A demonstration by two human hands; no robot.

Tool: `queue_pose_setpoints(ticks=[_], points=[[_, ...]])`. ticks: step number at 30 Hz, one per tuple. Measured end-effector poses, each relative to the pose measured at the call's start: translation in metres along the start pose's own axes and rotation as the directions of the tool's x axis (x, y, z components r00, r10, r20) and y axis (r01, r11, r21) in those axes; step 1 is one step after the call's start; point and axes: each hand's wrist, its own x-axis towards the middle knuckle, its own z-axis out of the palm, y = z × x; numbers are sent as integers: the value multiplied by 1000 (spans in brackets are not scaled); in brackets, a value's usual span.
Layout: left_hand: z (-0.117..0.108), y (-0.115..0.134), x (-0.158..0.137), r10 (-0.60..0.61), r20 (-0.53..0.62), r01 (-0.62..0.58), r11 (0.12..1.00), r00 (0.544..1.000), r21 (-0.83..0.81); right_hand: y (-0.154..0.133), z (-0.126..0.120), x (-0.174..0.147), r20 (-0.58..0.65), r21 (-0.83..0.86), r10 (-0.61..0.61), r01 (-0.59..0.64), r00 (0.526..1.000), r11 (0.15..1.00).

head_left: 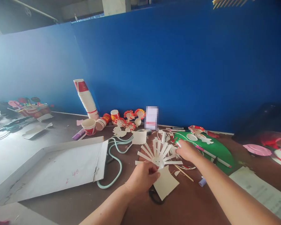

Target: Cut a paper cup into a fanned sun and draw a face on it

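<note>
My left hand (142,175) is closed, thumb and fingers pinching the edge of a square of cream paper (166,184). Just beyond it lies a paper cup cut into fanned strips (158,160), with small face marks at its middle; my fingers are close to its lower edge. Black scissor handles (156,197) peek out from under the square. My right hand (186,150) is closed over the paper scraps right of the fanned cup. A short white end shows at its fingers, but its kind is unclear.
A cardboard tray (61,172) stands left, beside a pale cable (118,170). Behind are stacked paper cups (85,98) and several paper-cup figures (129,116). A green sheet (221,153) with a pink-and-white marker (213,157) lies right. A blue partition (173,62) bounds the back.
</note>
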Motion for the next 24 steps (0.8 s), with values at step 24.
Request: queue_pose_setpoints(ticks=[24], points=[[5,28,-54,-24,231,-24,979,973,204,9,-27,-77,1,758,48,-32,999,651]])
